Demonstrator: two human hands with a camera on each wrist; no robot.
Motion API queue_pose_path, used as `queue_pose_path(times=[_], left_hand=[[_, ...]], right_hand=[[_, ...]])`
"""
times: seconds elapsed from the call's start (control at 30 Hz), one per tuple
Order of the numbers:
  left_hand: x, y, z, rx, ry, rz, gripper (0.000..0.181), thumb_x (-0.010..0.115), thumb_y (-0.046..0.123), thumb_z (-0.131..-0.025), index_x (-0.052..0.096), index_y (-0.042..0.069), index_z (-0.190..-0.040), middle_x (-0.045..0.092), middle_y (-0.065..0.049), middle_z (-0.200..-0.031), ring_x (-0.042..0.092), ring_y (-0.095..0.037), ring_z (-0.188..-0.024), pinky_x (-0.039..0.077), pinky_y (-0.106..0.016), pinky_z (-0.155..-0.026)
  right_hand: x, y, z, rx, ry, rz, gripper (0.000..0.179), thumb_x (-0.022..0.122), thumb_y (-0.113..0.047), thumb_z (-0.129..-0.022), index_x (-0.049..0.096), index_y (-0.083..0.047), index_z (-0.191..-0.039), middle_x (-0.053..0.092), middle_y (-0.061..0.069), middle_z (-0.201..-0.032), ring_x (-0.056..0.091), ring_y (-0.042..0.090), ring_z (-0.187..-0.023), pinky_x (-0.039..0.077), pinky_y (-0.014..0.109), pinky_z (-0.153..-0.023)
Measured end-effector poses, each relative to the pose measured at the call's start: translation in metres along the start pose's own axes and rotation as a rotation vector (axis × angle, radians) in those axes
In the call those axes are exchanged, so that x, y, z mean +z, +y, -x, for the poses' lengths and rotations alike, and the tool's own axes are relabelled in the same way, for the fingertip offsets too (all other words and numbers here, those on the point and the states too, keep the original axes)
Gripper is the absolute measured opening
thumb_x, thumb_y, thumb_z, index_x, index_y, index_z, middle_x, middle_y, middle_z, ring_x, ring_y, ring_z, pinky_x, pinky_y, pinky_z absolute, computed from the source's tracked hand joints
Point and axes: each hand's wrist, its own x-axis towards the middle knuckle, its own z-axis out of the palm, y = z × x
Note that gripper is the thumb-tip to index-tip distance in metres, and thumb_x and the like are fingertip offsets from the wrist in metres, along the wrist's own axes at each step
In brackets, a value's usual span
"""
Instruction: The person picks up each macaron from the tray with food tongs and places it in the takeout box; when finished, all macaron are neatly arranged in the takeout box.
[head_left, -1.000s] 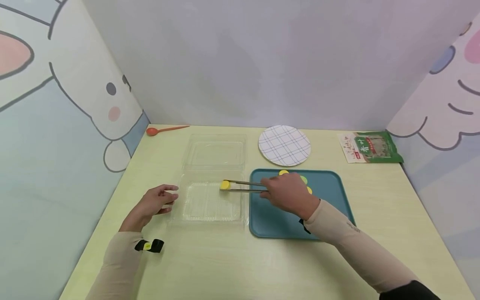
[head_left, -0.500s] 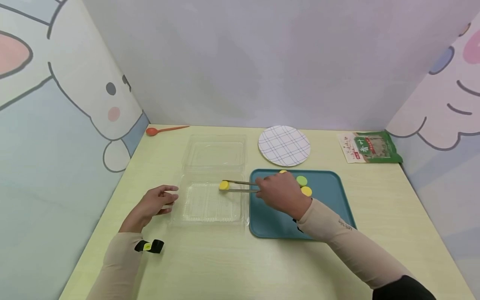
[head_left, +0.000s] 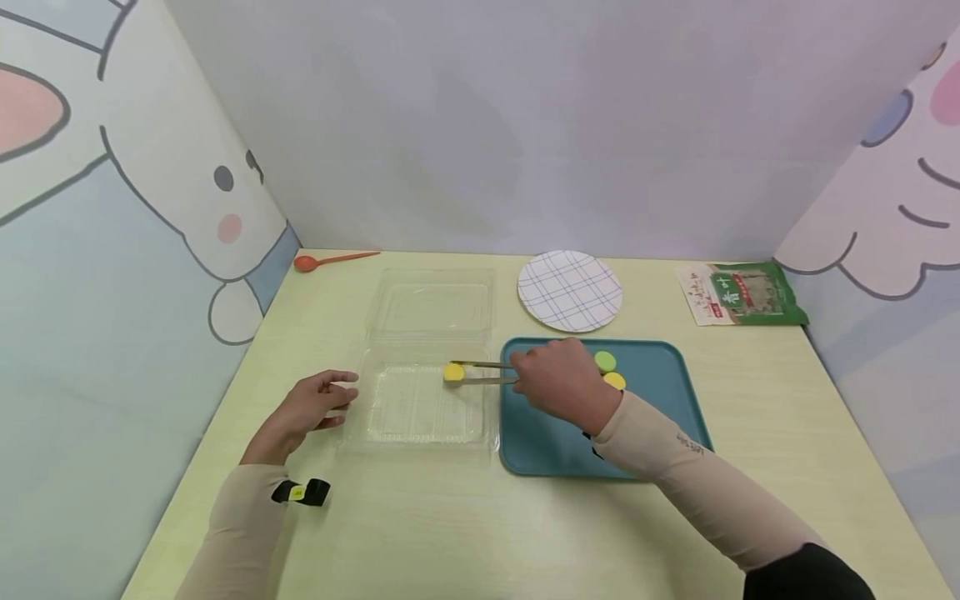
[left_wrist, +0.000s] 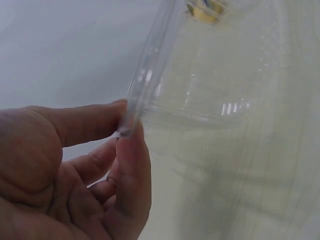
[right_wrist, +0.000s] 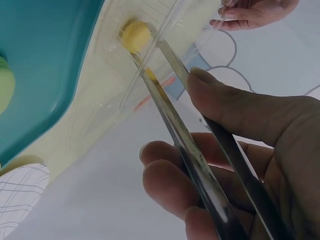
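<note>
My left hand [head_left: 311,407] pinches the near left rim of a clear plastic clamshell box [left_wrist: 150,75] between thumb and fingers. The box lies with its lid folded back. In my right hand [head_left: 562,385] is a pair of metal tongs [right_wrist: 175,120], reaching left over the box with its two tips apart. A round yellow piece [head_left: 453,372] is at the tips, over the box's base. In the right wrist view the yellow disc [right_wrist: 136,36] shows just beyond one tip. My right hand hangs above a blue-green tray [head_left: 555,442].
On the tray are a green disc [head_left: 605,362] and a yellow disc [head_left: 614,381], partly behind my hand. A checked plate [head_left: 570,291] lies behind the tray, a green-and-white packet [head_left: 742,294] at back right, an orange spoon [head_left: 330,261] at back left.
My right hand has shifted left, uncovering the green and yellow discs on the tray and hiding the disc at its back edge. The yellow piece at the tips stays over the box.
</note>
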Motion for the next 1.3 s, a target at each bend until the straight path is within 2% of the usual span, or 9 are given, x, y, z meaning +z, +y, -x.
queue_pose_path(times=[0.3, 0.5, 0.63, 0.8, 0.97, 1.13, 1.2, 1.3], left_hand=[[0.001, 0.000, 0.000, -0.006, 0.002, -0.007, 0.046, 0.060, 0.017, -0.103, 0.048, -0.002, -0.143, 0.059, -0.016, -0.111, 0.058, -0.021, -0.091, 0.056, -0.029, -0.071], [0.001, -0.002, 0.000, -0.003, -0.008, 0.004, 0.046, 0.059, 0.017, -0.103, 0.048, -0.002, -0.143, 0.059, -0.016, -0.113, 0.057, -0.022, -0.093, 0.056, -0.028, -0.072], [0.000, -0.003, -0.001, 0.008, -0.017, 0.011, 0.046, 0.058, 0.017, -0.104, 0.047, -0.004, -0.143, 0.059, -0.017, -0.117, 0.057, -0.023, -0.096, 0.056, -0.028, -0.073], [-0.001, -0.002, 0.000, 0.010, -0.017, 0.008, 0.046, 0.058, 0.018, -0.104, 0.048, -0.004, -0.143, 0.059, -0.017, -0.118, 0.057, -0.024, -0.097, 0.056, -0.028, -0.074], [0.000, -0.001, 0.001, 0.006, -0.009, 0.009, 0.046, 0.059, 0.018, -0.104, 0.048, -0.004, -0.142, 0.059, -0.016, -0.114, 0.057, -0.020, -0.092, 0.056, -0.029, -0.073], [0.000, -0.003, 0.001, 0.011, 0.001, 0.012, 0.045, 0.059, 0.016, -0.103, 0.048, -0.004, -0.142, 0.059, -0.015, -0.110, 0.058, -0.020, -0.090, 0.056, -0.028, -0.072], [0.000, -0.003, 0.001, 0.008, 0.006, 0.012, 0.045, 0.060, 0.016, -0.103, 0.049, -0.004, -0.142, 0.059, -0.015, -0.108, 0.058, -0.019, -0.089, 0.057, -0.028, -0.071], [0.001, -0.002, 0.000, 0.004, 0.011, 0.007, 0.045, 0.060, 0.015, -0.103, 0.049, -0.004, -0.141, 0.059, -0.015, -0.107, 0.058, -0.018, -0.086, 0.056, -0.029, -0.071]], right_hand=[[-0.003, -0.001, 0.003, 0.022, -0.006, -0.011, 0.037, 0.086, -0.038, -0.080, 0.057, -0.016, -0.072, 0.036, -0.005, -0.049, 0.039, 0.012, -0.038, 0.033, 0.028, -0.036], [-0.003, -0.001, 0.013, 0.101, -0.064, -0.107, 0.038, 0.082, -0.040, -0.084, 0.055, -0.014, -0.079, 0.039, -0.006, -0.053, 0.037, 0.014, -0.040, 0.031, 0.030, -0.037], [0.006, 0.001, 0.026, 0.130, -0.016, -0.155, 0.044, 0.083, -0.043, -0.082, 0.050, -0.015, -0.079, 0.035, -0.007, -0.053, 0.033, 0.012, -0.038, 0.028, 0.030, -0.036], [0.024, 0.008, 0.043, 0.160, 0.052, -0.185, 0.041, 0.085, -0.045, -0.079, 0.059, -0.015, -0.091, 0.033, -0.009, -0.053, 0.029, 0.009, -0.037, 0.026, 0.030, -0.035], [0.034, 0.014, 0.056, 0.194, 0.071, -0.231, 0.040, 0.085, -0.045, -0.079, 0.064, -0.017, -0.099, 0.047, -0.011, -0.057, 0.032, 0.006, -0.041, 0.026, 0.028, -0.035], [0.042, 0.016, 0.068, 0.228, 0.092, -0.295, 0.042, 0.086, -0.043, -0.078, 0.066, -0.015, -0.103, 0.069, -0.005, -0.074, 0.047, 0.009, -0.045, 0.029, 0.027, -0.037], [0.044, 0.016, 0.073, 0.248, 0.090, -0.320, 0.043, 0.087, -0.042, -0.078, 0.067, -0.014, -0.104, 0.073, -0.002, -0.082, 0.053, 0.010, -0.049, 0.031, 0.027, -0.038], [0.047, 0.016, 0.081, 0.274, 0.091, -0.339, 0.045, 0.087, -0.041, -0.078, 0.066, -0.013, -0.105, 0.074, 0.000, -0.084, 0.055, 0.011, -0.050, 0.032, 0.026, -0.040]])
